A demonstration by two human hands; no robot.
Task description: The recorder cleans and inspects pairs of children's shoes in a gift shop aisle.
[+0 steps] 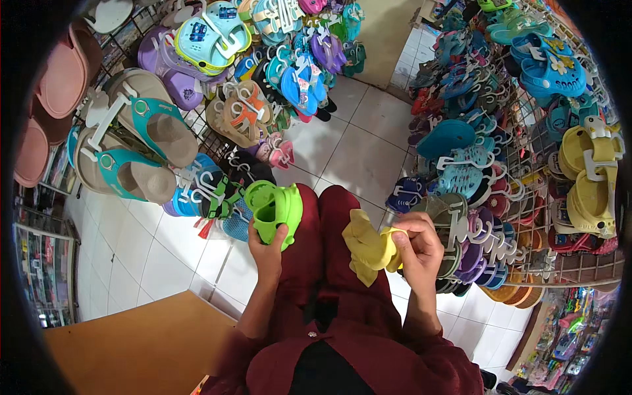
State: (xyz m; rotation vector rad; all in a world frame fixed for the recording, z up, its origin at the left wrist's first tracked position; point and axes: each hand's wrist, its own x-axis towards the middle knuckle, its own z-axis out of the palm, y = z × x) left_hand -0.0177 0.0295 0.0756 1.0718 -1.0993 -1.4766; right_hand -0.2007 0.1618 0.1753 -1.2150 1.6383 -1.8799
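Note:
My left hand (269, 249) grips a pair of small bright green clogs (277, 210) over my left thigh, thumb on their near side. Pinched between the thumb and fingers of my right hand (419, 242) is a crumpled yellow cloth (368, 247), which hangs over my right thigh. The cloth and the clogs are apart. Part of the clogs' underside is hidden by my left palm.
Wire racks of hanging shoes stand on both sides, with teal-strapped sandals (140, 143) at left and blue clogs (550, 71) at right. A brown board-like surface (143, 340) lies at lower left. White floor tiles (365, 148) show between the racks.

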